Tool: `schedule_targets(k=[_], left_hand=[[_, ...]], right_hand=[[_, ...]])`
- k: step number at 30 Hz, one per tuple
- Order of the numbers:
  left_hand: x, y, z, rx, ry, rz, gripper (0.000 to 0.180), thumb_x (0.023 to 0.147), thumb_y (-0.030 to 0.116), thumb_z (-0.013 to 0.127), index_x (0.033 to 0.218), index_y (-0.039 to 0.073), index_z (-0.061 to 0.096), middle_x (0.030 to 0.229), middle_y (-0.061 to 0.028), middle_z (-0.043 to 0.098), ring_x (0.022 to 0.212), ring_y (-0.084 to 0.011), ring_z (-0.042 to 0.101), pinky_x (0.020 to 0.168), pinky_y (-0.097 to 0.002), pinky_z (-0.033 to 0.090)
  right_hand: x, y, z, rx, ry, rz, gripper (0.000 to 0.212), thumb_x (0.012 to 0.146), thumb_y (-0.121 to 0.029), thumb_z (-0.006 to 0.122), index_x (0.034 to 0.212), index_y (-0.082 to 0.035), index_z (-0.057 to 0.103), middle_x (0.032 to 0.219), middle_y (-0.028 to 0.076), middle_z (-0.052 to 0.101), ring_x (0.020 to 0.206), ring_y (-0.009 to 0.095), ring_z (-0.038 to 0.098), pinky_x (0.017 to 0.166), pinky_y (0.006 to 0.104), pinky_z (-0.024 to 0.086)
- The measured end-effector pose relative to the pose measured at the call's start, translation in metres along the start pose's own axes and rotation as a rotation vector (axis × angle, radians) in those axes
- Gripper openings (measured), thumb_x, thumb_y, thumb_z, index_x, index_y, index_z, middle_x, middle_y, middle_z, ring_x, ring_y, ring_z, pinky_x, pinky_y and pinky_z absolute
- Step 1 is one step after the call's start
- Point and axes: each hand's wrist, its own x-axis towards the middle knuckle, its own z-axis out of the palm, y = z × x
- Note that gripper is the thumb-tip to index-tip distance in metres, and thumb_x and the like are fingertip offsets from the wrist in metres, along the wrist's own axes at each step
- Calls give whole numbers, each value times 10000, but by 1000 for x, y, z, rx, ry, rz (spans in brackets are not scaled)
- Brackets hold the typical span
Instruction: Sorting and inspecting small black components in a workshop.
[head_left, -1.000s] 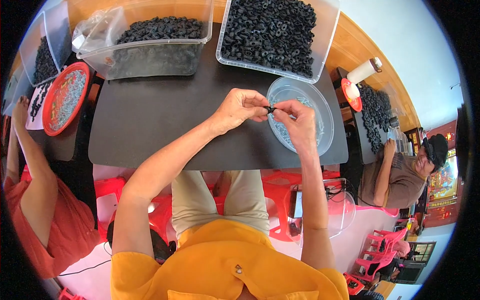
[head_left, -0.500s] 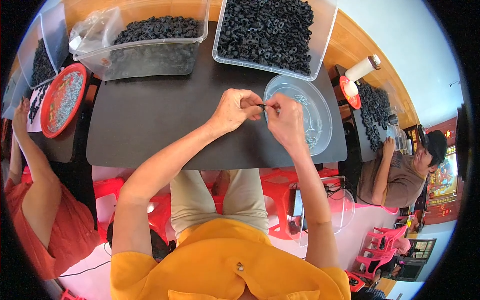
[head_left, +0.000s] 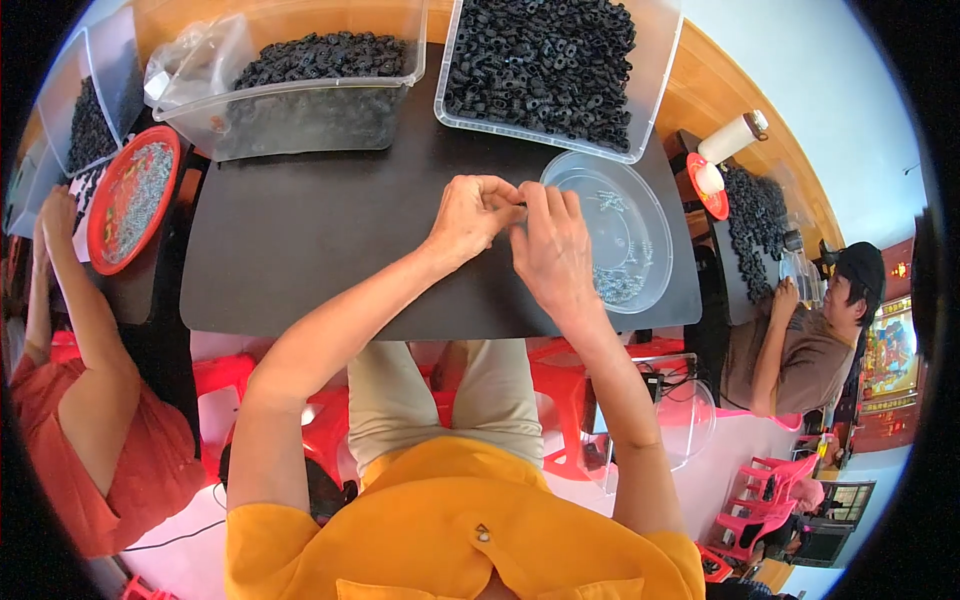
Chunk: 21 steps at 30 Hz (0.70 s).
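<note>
My left hand [head_left: 472, 215] is closed in a pinch above the table, with a small black plastic part [head_left: 523, 204] at its fingertips. Only a dark sliver of that part shows. My right hand [head_left: 556, 245] meets it from the right, back of the hand up, its fingers bent together over the part. Whatever those fingertips grip is hidden beneath them. Just right of that hand lies a round clear plastic tray [head_left: 655, 235] with small silvery metal pieces [head_left: 620, 285] in it.
At the far side stand a clear bin [head_left: 300, 150] and another clear bin [head_left: 650, 125], both holding black parts. The dark table [head_left: 310, 230] lies under my hands. A red tray [head_left: 95, 245] of metal pieces is at left. A person [head_left: 90, 420] sits left, another person [head_left: 800, 350] right.
My right hand has turned from a side-on pinch to back up, its fingers now over the black part. My left hand keeps its pinch. The whole view has shifted slightly.
</note>
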Motion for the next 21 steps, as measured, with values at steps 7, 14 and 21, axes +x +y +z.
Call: schedule_targets(k=[7,14,21], left_hand=[[3,-16,1,-197,12,12,72,746,-2,626,794,-55,631,721,-76,641,655,-101,584,614,-237,480],[6,-25,0,-319,-32,-7,59,761,-48,578,798,-34,621,759,-56,639,681,-80,572,617,-218,461],[6,-5,0,-269,-7,81,42,762,-12,616,797,-35,619,718,-39,628,649,-60,561,570,-212,450]], right_hand=[[-2,4,13,-75,-36,-40,225,690,46,555,885,-25,468,805,134,498,791,322,481,656,404,453],[0,-3,21,-123,-29,-51,213,652,53,526,838,-22,453,786,130,500,786,312,494,608,389,474],[1,-2,5,-64,38,86,327,721,-59,616,1028,-56,503,943,112,576,884,300,550,655,384,490]])
